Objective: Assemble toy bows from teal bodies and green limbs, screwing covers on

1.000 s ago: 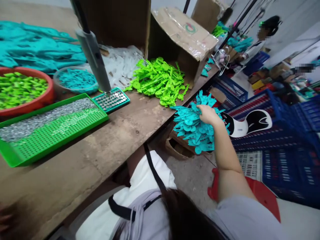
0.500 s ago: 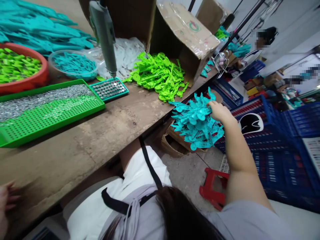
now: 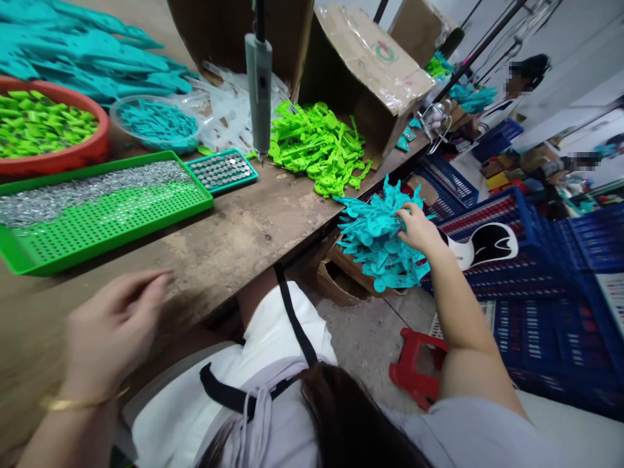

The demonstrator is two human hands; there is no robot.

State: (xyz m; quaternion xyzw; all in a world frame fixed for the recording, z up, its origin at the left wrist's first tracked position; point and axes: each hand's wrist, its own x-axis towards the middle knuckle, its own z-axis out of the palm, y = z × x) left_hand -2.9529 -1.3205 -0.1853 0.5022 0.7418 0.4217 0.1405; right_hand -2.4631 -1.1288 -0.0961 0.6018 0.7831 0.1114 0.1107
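A heap of teal plastic pieces, long and thin with rounded ends, rises beside the table's front edge; what supports it is hidden. My right hand reaches to the heap's upper right, with its fingers bent and closed on a teal piece there. Over the front of the wooden table is my left hand, slightly blurred. Its fingers are curled and the thumb lies against the index finger; nothing shows in them. Beyond it lies a green perforated tray with small metal pins along its far side.
A grey electric screwdriver hangs over the table. Behind stand a small teal tray of metal discs, bright green pieces, a clear bowl and a red basin. Blue crates and a red stool are right. A person is farther off.
My left hand has come in from the left edge over the table, its fingers closing. My right hand has shifted slightly left and down onto the teal heap. The hanging screwdriver has swung right.
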